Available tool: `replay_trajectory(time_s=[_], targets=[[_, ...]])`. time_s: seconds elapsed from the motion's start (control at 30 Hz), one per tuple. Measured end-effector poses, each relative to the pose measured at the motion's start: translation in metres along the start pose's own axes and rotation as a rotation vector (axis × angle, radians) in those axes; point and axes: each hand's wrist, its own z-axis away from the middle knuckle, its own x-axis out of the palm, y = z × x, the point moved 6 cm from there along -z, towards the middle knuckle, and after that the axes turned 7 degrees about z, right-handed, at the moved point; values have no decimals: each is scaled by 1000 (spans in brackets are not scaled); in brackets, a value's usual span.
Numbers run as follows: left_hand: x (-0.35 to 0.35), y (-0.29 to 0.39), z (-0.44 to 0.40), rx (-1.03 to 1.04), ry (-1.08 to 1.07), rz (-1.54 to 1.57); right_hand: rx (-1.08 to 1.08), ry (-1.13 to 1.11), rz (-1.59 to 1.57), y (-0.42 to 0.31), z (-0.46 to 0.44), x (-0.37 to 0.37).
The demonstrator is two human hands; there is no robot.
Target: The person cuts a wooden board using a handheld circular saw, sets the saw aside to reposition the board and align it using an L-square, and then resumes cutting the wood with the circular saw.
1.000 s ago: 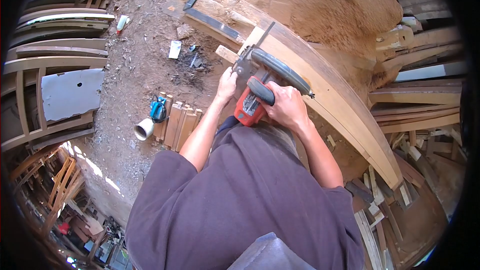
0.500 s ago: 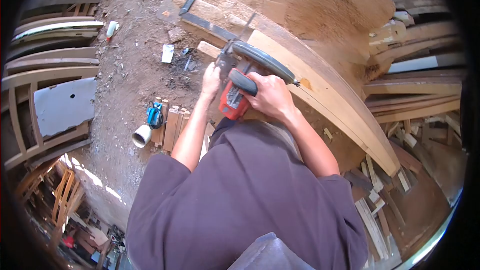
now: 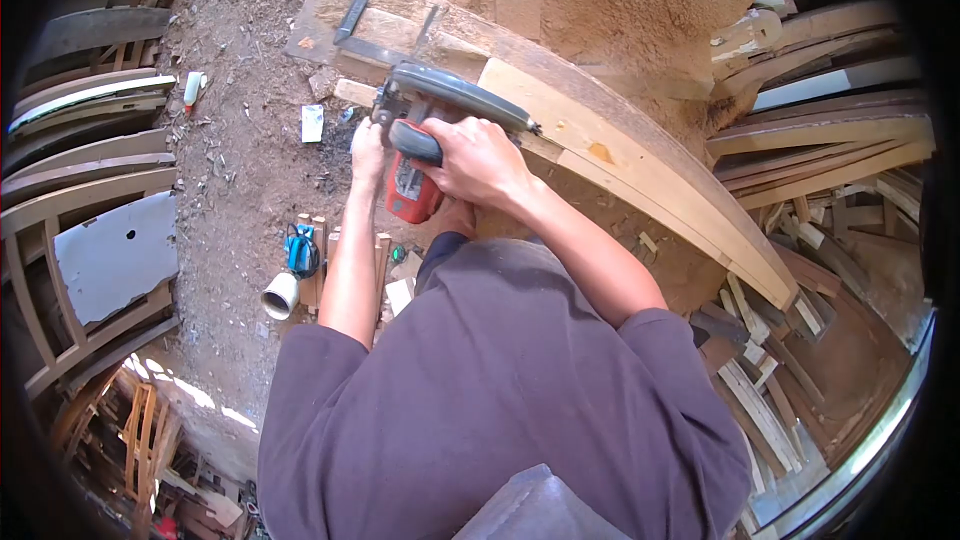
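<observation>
A red and black power saw [image 3: 415, 185] is held in both hands over the far left part of a long curved wooden plank [image 3: 640, 120]. My right hand [image 3: 475, 158] is wrapped round its black rear handle. At the saw's left front, my left hand [image 3: 368, 152] is closed on its metal part. A pale board [image 3: 600, 145] lies on the plank, to the right of the saw. Beyond the saw, a dark metal square [image 3: 350, 18] rests on the plank, its long arm partly covered by the tool. The blade's contact with the wood is hidden.
Curved wooden frames [image 3: 90, 90] stand along the left. A blue tool [image 3: 301, 250] and a white cup-like container [image 3: 281, 295] sit by short wood pieces on the ground. Sawdust [image 3: 660, 10] is heaped behind the plank, with stacked timber [image 3: 830, 130] at right.
Both hands and the saw have moved left along the plank, towards the metal square. More of the pale board shows behind them. The view has turned slightly.
</observation>
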Motion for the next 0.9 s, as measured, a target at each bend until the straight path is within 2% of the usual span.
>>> replay_trajectory(time_s=[0.07, 0.13, 0.17, 0.2, 0.27, 0.33, 0.4, 0.47, 0.53, 0.6, 0.63, 0.67, 0.8, 0.87, 0.9], targets=[[-16, 21, -9, 32, -35, 21, 13, -22, -11, -17, -23, 1], [-71, 13, -39, 49, -12, -115, -40, -10, -29, -36, -46, 5], [-79, 28, -36, 69, 28, -27, -72, 37, -26, -47, -53, 5], [-84, 49, -28, 90, 67, 62, -102, 67, -43, -55, -55, 8], [-106, 82, -7, 129, 69, -3, -137, 54, -43, -71, -53, 9], [-94, 129, 35, 216, 107, -50, -186, 61, -40, -88, -43, -2], [-112, 140, 63, 249, -33, 85, -219, 66, -40, -98, -28, -15], [-135, 134, 93, 154, 52, 113, -215, 78, -51, -96, -1, -34], [-150, 126, 102, 149, 39, 46, -206, 122, -88, -79, 31, -55], [-181, 88, 101, 63, 252, -428, -161, 200, -142, -61, 72, -80], [-191, 66, 95, 102, 291, -566, -93, 217, -134, -47, 95, -91], [-186, 47, 91, 177, 303, -597, -25, 231, -122, -32, 119, -102], [-83, 36, 64, 332, 157, -876, 288, 435, -171, 30, 224, -137], [-32, 47, 41, 375, 105, -800, 436, 564, -208, 47, 272, -153], [-4, 61, 33, 401, 99, -912, 523, 628, -216, 59, 301, -154]])
